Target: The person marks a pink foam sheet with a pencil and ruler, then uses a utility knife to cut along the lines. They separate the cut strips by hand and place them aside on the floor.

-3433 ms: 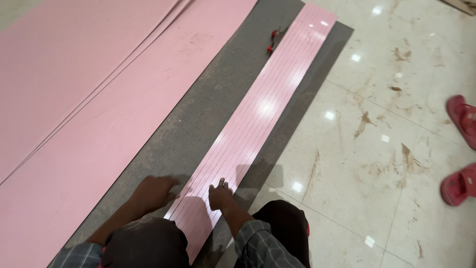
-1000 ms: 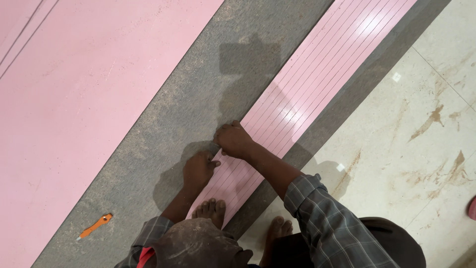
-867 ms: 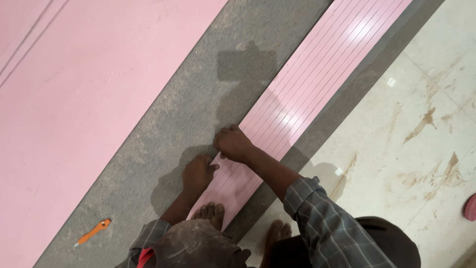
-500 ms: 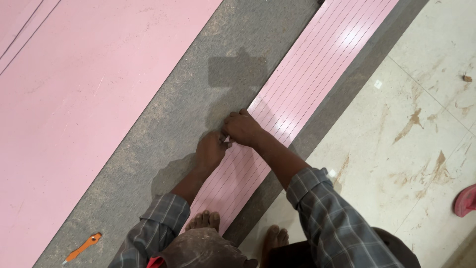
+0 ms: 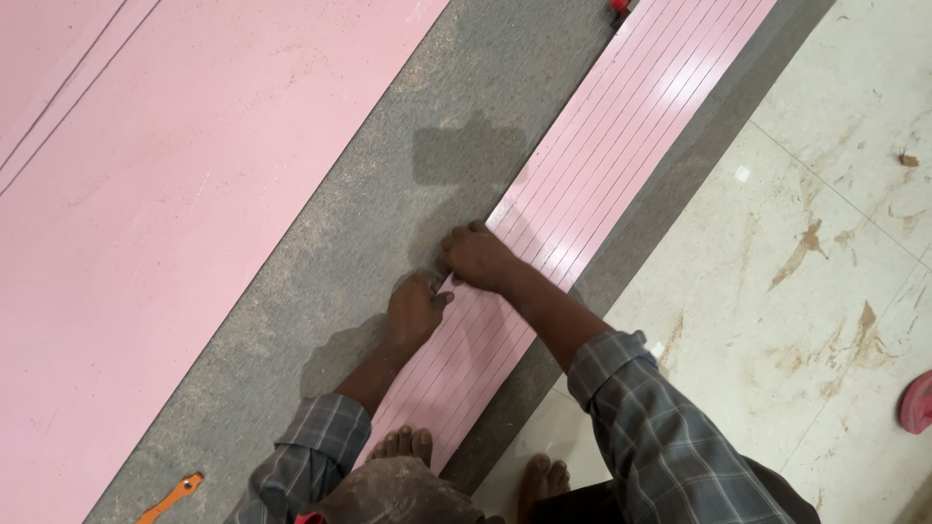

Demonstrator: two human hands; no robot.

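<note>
Lower left: orange cutter lay on grey mat | centre: left hand pressed flat, fingers together, on scored pink strip | right hand curled, pinching strip's left edge | right: stained tile floor.

Whatever the right hand pinches stays hidden under its fingers. Far above them, a red tool is cut off by the edge.

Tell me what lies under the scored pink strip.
The pink strip lies on a grey mat, which shows along both sides. Both hands, left hand and right hand, press on it; what lies beneath them is hidden.
</note>
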